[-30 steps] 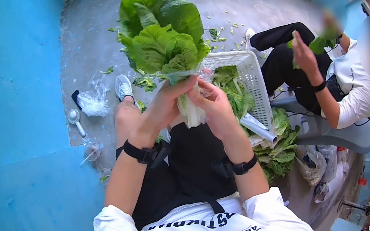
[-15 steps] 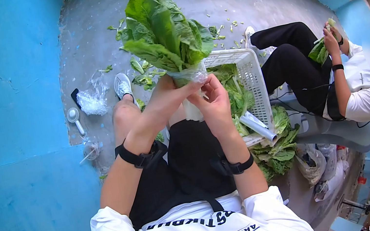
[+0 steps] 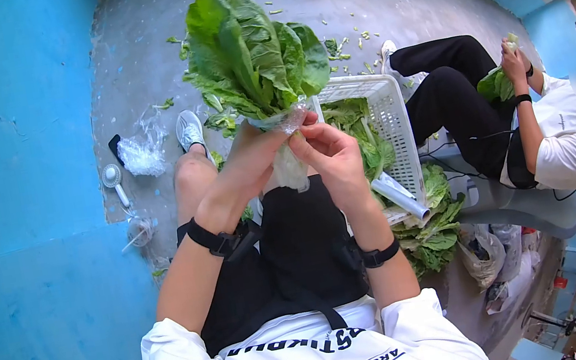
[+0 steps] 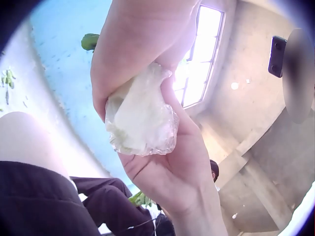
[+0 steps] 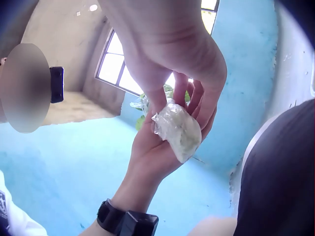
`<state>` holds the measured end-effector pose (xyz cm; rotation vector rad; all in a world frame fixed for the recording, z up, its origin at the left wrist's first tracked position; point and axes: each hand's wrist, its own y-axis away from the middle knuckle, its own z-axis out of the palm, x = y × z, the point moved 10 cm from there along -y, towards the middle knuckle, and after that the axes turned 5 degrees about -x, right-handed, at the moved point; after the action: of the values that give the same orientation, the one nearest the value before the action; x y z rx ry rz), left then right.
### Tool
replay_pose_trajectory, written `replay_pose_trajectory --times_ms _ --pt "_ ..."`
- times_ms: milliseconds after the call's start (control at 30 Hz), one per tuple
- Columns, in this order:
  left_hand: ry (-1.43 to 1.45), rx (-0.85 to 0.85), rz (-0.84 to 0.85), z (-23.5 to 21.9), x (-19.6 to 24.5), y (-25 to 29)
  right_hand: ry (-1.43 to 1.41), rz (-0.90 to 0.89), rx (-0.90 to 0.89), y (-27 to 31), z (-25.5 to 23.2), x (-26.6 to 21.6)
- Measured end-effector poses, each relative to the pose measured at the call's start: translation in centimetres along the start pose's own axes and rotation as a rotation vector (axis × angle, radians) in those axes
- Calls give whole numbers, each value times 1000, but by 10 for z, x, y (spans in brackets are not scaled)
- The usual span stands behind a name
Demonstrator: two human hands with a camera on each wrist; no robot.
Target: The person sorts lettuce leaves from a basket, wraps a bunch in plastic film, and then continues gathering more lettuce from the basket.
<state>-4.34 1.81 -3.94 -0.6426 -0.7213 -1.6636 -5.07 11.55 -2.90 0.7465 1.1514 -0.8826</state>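
Note:
A bunch of leafy greens point(image 3: 251, 55) stands leaves up in the head view, its pale stalks wrapped in clear plastic film point(image 3: 291, 164). Around the stalks curls the left hand point(image 3: 246, 162), holding the bunch from the left. The right hand point(image 3: 335, 160) pinches the film at the stalks' right side with thumb and fingers. In the left wrist view the film-covered stalk end point(image 4: 142, 118) sticks out between both hands. The right wrist view shows the same wrapped end point(image 5: 179, 130) below the right hand point(image 5: 182, 54).
A white crate point(image 3: 391, 111) with more greens stands to the right, a film roll point(image 3: 400, 195) at its near edge. More greens point(image 3: 434, 243) lie beside it. Crumpled plastic point(image 3: 143, 155), a phone and a handheld fan point(image 3: 114, 181) lie left. Another person point(image 3: 556, 125) sits at right holding greens.
The bunch has lowered and turned, showing different leaves. Both hands have stayed on the wrapped stalks, the fingers shifting slightly. The other person's hands have come together around their greens.

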Motion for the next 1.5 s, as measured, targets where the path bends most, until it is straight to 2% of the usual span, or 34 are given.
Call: replay_pose_trajectory --times_ms 67,133,233,300,333,400,500,633,700,833,900,1033,1100,1233,1300,1333,1400,1433,1500 --pt "-37 -3 61 -4 -2 -4 18 42 68 2 -1 5" --pt "-74 -5 119 -1 6 -3 180 -207 207 7 -6 -22" --pt "-175 -65 92 7 12 3 179 -232 219 6 -18 -20" --pt "-756 -43 143 10 28 6 110 -177 182 3 -23 -18" --pt "-755 -43 144 12 35 8 40 -122 141 2 -21 -12" --pt "-911 32 -110 1 30 11 14 -93 132 2 -24 -6" --pt "-860 -52 -102 2 24 8 -42 -83 128 3 -29 2" --pt "-797 16 -171 9 21 17 -56 -151 129 3 -32 -6" --pt "-490 18 93 13 28 13 -33 -149 136 3 -30 -12" --pt "-595 49 59 10 24 12 37 -143 167 3 -34 -16" --pt "-502 33 131 12 25 12 43 -126 180 4 -35 -16" --pt "-465 40 127 19 32 14 -26 -124 205 3 -36 -12" --pt "-636 123 34 18 37 21 -42 -130 215 3 -36 -8" --pt "-678 190 71 8 30 22 -58 -151 230 2 -33 -7" --pt "-473 137 108 3 20 15 -71 -153 229 1 -31 -8" --pt "-472 137 107 3 18 13 -84 -155 227 0 -30 -8" --pt "-243 171 129 2 13 13 -103 -154 215 -2 -29 -7" --pt "-243 171 129 4 11 14 -122 -154 202 -2 -28 -7" --pt "-400 178 233 8 22 17 -99 -192 206 -1 -27 -11"
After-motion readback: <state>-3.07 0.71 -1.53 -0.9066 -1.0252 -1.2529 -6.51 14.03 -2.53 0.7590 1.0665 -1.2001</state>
